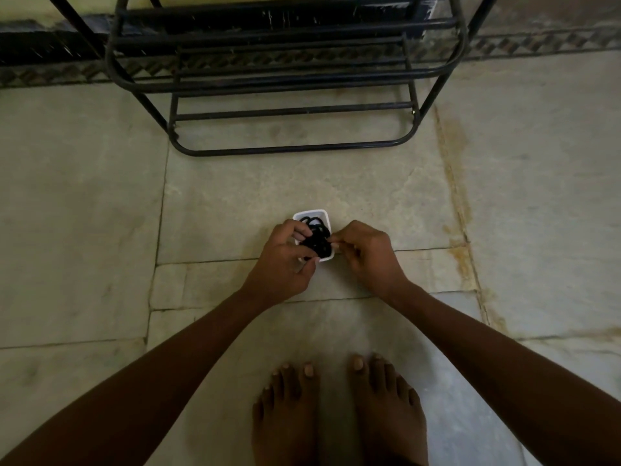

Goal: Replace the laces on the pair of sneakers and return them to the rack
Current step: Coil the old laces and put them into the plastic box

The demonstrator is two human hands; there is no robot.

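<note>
Pinched at the middle: a tangled bundle of black laces (pixel 316 242), thin and cord-like, looped over itself. Left hand (pixel 285 260) curled round the bundle's near left side, fingers bent over it; right hand (pixel 364 252) nipping a strand at the right edge between thumb and fingertips. Just under the bundle, partly hidden by both hands: a small white container (pixel 311 215), squarish with rounded corners, more loops lying inside. Beneath that, pale stone floor (pixel 336 183), slabs with dark joints and rusty stains to the right. Farther off, well apart: a black metal rack (pixel 285 149), tubular bars, bent corners, standing against the wall. Nearest the camera, two bare feet (pixel 336 408) side by side on the floor.
</note>
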